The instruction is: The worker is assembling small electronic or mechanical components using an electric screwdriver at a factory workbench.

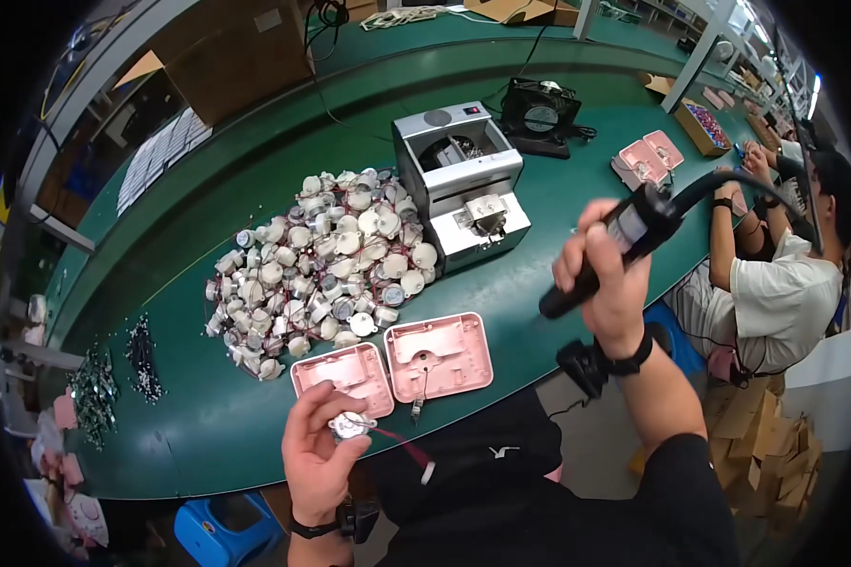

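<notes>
Above the near edge of the green bench (255, 189), the right hand (607, 274) has a full, closed grip on a black electric screwdriver (615, 246). Its long axis runs on a slant, the tip pointing down and to the left toward the bench, the cabled end up and to the right. The tool is dark and cylindrical with a pale band near its upper end, and a black cable arcs off it to the right. Lower down, the left hand (320, 458) pinches a small round silver motor (350, 424) between fingertips and thumb, with a red wire trailing from it to the right. Just beyond lie two pink plastic housings (392, 364), side by side and open side up. Behind them sits a heap of motors (317, 269), beside a silver feeder box (463, 184). A brown carton (241, 61) stands at the far left, and a carton of coloured parts (704, 126) at the far right.
</notes>
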`<control>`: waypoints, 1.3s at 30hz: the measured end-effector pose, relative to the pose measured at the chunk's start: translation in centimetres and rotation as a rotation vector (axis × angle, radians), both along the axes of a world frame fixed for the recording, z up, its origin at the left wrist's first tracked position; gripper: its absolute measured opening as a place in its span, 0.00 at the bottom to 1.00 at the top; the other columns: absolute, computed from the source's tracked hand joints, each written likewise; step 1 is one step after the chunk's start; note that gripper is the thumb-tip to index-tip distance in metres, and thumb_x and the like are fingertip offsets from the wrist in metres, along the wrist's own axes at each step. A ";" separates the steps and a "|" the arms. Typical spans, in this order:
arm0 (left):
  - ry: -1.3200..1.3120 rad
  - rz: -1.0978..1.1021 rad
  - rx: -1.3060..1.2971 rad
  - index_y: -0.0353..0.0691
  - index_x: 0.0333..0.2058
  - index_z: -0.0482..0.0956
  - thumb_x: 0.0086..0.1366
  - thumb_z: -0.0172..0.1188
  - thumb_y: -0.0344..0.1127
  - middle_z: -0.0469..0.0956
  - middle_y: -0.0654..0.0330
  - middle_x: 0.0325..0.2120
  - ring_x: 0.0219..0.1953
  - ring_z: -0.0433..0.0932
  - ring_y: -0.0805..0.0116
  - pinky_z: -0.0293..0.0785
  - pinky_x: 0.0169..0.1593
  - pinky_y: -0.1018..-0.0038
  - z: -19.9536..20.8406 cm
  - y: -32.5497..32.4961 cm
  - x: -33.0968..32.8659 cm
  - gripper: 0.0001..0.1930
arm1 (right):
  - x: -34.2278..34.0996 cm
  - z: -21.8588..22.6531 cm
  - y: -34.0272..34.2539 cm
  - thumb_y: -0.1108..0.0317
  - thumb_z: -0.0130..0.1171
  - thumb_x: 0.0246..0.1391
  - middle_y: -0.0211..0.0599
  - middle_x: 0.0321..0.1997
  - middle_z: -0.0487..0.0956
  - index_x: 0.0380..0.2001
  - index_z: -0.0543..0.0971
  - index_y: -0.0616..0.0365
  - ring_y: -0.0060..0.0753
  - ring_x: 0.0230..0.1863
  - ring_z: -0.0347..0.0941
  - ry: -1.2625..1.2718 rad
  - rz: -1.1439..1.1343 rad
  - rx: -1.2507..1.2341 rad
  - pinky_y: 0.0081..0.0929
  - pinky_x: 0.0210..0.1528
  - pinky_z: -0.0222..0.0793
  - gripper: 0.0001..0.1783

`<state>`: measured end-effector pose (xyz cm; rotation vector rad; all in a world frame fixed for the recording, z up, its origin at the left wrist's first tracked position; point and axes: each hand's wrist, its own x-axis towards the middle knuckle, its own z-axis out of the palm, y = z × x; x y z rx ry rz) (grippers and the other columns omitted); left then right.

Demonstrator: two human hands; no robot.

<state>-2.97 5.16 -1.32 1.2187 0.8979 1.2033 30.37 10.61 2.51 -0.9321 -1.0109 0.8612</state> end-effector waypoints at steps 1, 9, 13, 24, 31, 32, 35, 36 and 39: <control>0.005 -0.042 -0.025 0.31 0.56 0.64 0.54 0.59 0.14 0.76 0.48 0.47 0.49 0.77 0.60 0.73 0.54 0.68 0.2 0.0 0.7 0.30 | 0.1 1.4 1.1 0.61 0.56 0.61 0.32 0.20 0.68 0.41 0.66 0.56 0.26 0.17 0.64 0.012 0.007 0.081 0.25 0.24 0.64 0.14; 0.102 -0.064 -0.139 0.32 0.56 0.67 0.54 0.61 0.16 0.77 0.49 0.46 0.48 0.78 0.61 0.75 0.50 0.69 1.5 0.8 3.5 0.29 | -0.4 4.4 9.0 0.59 0.58 0.60 0.30 0.18 0.69 0.41 0.67 0.59 0.25 0.16 0.67 -0.161 -0.051 0.183 0.25 0.22 0.64 0.17; 0.540 -0.034 0.194 0.33 0.50 0.73 0.53 0.64 0.18 0.78 0.50 0.44 0.45 0.79 0.60 0.76 0.48 0.70 0.6 2.7 2.8 0.24 | -0.3 3.6 8.7 0.59 0.58 0.59 0.31 0.18 0.70 0.41 0.67 0.60 0.25 0.15 0.67 -0.127 0.012 0.067 0.24 0.20 0.64 0.17; 0.733 0.028 0.269 0.35 0.45 0.77 0.51 0.67 0.22 0.79 0.52 0.41 0.43 0.79 0.57 0.76 0.47 0.70 -0.6 -0.5 0.9 0.20 | -0.7 -1.6 -3.2 0.64 0.62 0.54 0.38 0.26 0.78 0.40 0.70 0.60 0.21 0.17 0.68 -0.270 0.282 -0.539 0.19 0.20 0.65 0.16; 0.464 -0.051 0.106 0.36 0.46 0.77 0.55 0.66 0.23 0.78 0.55 0.41 0.43 0.79 0.61 0.77 0.47 0.71 -2.5 0.7 4.1 0.19 | -2.7 -3.9 -4.2 0.66 0.67 0.50 0.33 0.28 0.77 0.42 0.73 0.64 0.18 0.17 0.70 -0.533 0.326 -0.657 0.18 0.20 0.64 0.19; 0.447 -0.054 0.110 0.36 0.46 0.77 0.55 0.66 0.23 0.77 0.55 0.41 0.43 0.79 0.62 0.77 0.47 0.72 -2.8 0.8 4.4 0.18 | -2.6 -3.8 -4.2 0.66 0.67 0.50 0.32 0.27 0.77 0.43 0.73 0.64 0.18 0.18 0.70 -0.569 0.330 -0.665 0.18 0.20 0.64 0.21; 0.411 -0.057 0.121 0.36 0.47 0.77 0.57 0.66 0.24 0.77 0.56 0.42 0.43 0.79 0.63 0.77 0.47 0.72 -3.1 0.9 5.3 0.18 | -2.5 -3.7 -3.8 0.65 0.68 0.49 0.30 0.27 0.76 0.43 0.73 0.64 0.18 0.18 0.70 -0.604 0.333 -0.666 0.18 0.20 0.64 0.21; 0.395 -0.066 0.116 0.36 0.47 0.77 0.57 0.66 0.24 0.77 0.56 0.42 0.43 0.79 0.63 0.77 0.46 0.72 -3.0 1.0 5.5 0.18 | -2.5 -3.7 -3.6 0.65 0.68 0.49 0.29 0.26 0.75 0.43 0.73 0.64 0.17 0.18 0.70 -0.601 0.328 -0.663 0.18 0.20 0.64 0.21; 0.355 -0.078 0.109 0.36 0.47 0.76 0.57 0.66 0.24 0.77 0.56 0.42 0.43 0.79 0.64 0.77 0.45 0.73 -2.5 1.2 6.6 0.18 | -2.0 -3.6 -2.9 0.66 0.67 0.50 0.30 0.27 0.75 0.43 0.73 0.64 0.17 0.18 0.70 -0.570 0.327 -0.660 0.17 0.20 0.63 0.20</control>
